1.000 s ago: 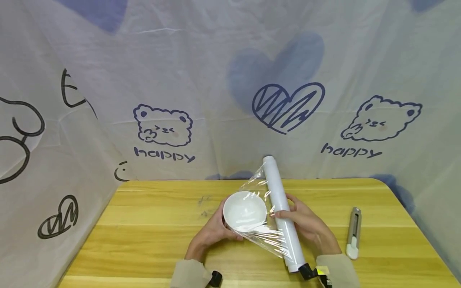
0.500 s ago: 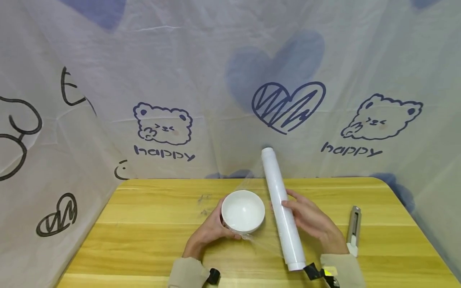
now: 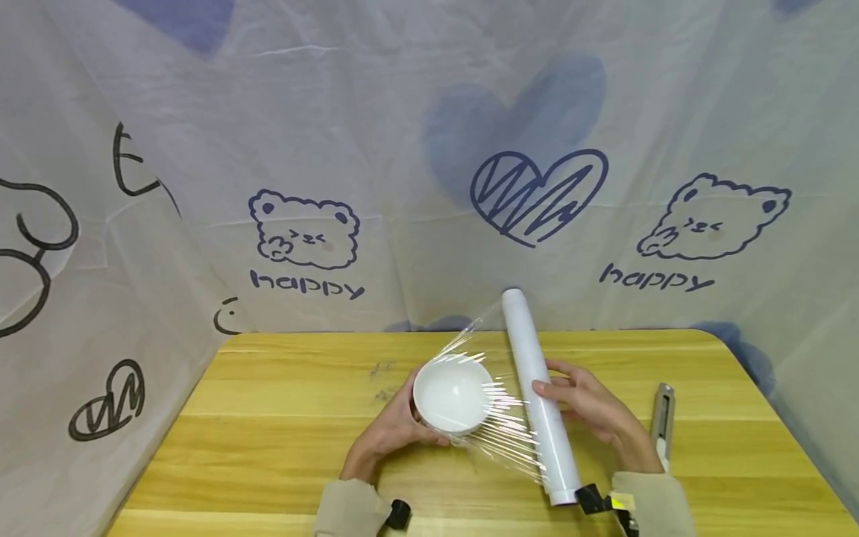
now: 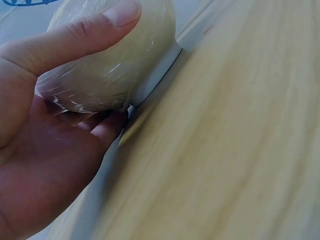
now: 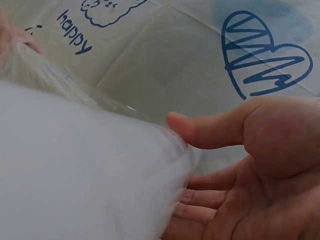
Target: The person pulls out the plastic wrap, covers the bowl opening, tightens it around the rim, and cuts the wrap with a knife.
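A white bowl [image 3: 452, 395] sits in the grip of my left hand [image 3: 396, 421], thumb on the near side and fingers round the far side. Clear cling film [image 3: 503, 425] covers the bowl and stretches in shiny creases to a long white roll [image 3: 537, 388] on its right. My right hand [image 3: 593, 406] holds that roll near its middle, the thumb on top and the fingers behind. In the left wrist view the wrapped bowl [image 4: 115, 65] shows film clinging to its side, with the thumb across it. The right wrist view has the roll [image 5: 90, 165] large and blurred beside the thumb.
A utility knife [image 3: 662, 421] with a grey body lies on the wooden table [image 3: 268, 440] right of my right hand, its lower end partly hidden by the wrist. Behind the table hangs a pale cloth [image 3: 416, 246] with printed hearts and bears.
The roll first tipped upward at its far end, then shifted right with my right hand and came lower. The film, slack half a second ago, is now taut. The bowl and left hand barely moved.
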A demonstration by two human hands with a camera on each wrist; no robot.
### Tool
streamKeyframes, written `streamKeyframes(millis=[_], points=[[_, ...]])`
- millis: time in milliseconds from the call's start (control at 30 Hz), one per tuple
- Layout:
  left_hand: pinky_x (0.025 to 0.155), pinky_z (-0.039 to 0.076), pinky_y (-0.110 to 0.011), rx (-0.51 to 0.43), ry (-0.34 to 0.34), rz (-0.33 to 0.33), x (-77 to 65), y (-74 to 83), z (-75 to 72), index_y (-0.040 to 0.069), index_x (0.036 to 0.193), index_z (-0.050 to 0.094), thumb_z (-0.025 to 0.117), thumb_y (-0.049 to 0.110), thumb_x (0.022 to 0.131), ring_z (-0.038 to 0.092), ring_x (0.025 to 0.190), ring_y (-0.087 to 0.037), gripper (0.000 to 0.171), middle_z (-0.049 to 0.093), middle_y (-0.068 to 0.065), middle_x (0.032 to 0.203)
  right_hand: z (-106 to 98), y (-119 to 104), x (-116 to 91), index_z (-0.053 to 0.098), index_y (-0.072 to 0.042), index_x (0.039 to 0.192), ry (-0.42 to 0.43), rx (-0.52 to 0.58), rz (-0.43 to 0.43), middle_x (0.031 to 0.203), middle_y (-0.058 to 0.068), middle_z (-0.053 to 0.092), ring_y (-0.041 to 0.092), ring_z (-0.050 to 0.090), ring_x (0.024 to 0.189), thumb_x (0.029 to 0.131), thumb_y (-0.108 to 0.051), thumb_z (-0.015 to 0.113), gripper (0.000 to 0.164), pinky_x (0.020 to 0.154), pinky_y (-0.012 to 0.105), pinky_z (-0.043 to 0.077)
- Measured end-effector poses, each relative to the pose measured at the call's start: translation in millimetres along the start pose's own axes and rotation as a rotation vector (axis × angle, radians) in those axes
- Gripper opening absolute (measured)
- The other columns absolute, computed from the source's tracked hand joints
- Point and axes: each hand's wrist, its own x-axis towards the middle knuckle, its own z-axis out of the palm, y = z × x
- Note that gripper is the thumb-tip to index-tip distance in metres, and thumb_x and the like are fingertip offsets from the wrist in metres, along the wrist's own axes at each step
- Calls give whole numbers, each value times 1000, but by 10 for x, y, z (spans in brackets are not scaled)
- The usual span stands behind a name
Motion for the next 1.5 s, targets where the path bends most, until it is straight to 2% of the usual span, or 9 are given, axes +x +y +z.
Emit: streamKeyframes(millis=[133, 333, 500, 667, 833, 1067, 1267, 1400, 1500], points=[[110, 43, -33, 6, 4, -12, 17, 3, 11, 14, 160, 26, 91, -16, 59, 44, 136, -33, 124, 39, -13, 154, -26, 60, 12, 22, 10, 156, 50, -39, 40, 132, 32, 59, 30, 66, 101, 102, -17, 63, 73, 88, 54, 58], [109, 44, -32, -17, 7, -29, 37, -8, 31, 12, 159, 27, 90, -18, 58, 43, 137, -34, 123, 38, -14, 155, -19, 151, 45, 25, 11, 155, 127, -151, 126, 142, 38, 49, 37, 63, 110, 102, -23, 65, 74, 92, 58, 55], [109, 44, -31, -15, 7, -25, 47, -17, 38, 10, 160, 26, 90, -18, 59, 42, 138, -36, 123, 37, -17, 155, -3, 175, 71, 34, 13, 150, 190, -210, 172, 137, 36, 53, 39, 62, 111, 101, -25, 67, 69, 94, 61, 53], [110, 43, -31, -19, 1, -18, 55, -13, 27, 10, 160, 25, 90, -17, 60, 41, 138, -37, 123, 35, -19, 156, 16, 149, 85, 42, 12, 145, 246, -276, 185, 128, 30, 59, 37, 62, 106, 99, -25, 69, 66, 90, 56, 54], [108, 45, -31, -20, -3, -19, 63, -8, 5, 9, 160, 26, 91, -16, 60, 42, 137, -37, 122, 36, -20, 155, 59, 161, 106, 44, 12, 139, 287, -327, 182, 124, 28, 57, 37, 59, 103, 96, -24, 71, 62, 85, 49, 55], [109, 44, -33, 16, 8, -55, 69, -16, -40, 12, 160, 27, 93, -12, 60, 44, 137, -34, 122, 39, -15, 155, 116, 214, 122, 43, 11, 134, 311, -327, 186, 119, 26, 53, 35, 57, 98, 96, -21, 71, 57, 77, 41, 54], [108, 44, -31, 7, -16, -36, 70, -30, -78, 9, 160, 25, 92, -11, 62, 44, 136, -35, 121, 38, -19, 155, 138, 269, 136, 44, 13, 130, 308, -322, 178, 108, 22, 53, 30, 56, 90, 95, -21, 72, 57, 71, 35, 49], [108, 45, -32, -1, -25, -34, 81, -39, -85, 10, 160, 25, 93, -11, 61, 44, 135, -34, 122, 38, -18, 155, 112, 285, 114, 43, 14, 131, 280, -312, 163, 104, 20, 53, 28, 55, 88, 95, -22, 73, 59, 70, 34, 48], [108, 45, -32, -1, -20, -40, 78, -32, -98, 11, 160, 26, 93, -9, 62, 44, 135, -34, 122, 39, -16, 155, 74, 289, 83, 41, 14, 136, 227, -273, 146, 109, 20, 55, 27, 56, 89, 99, -23, 68, 59, 72, 34, 50]])
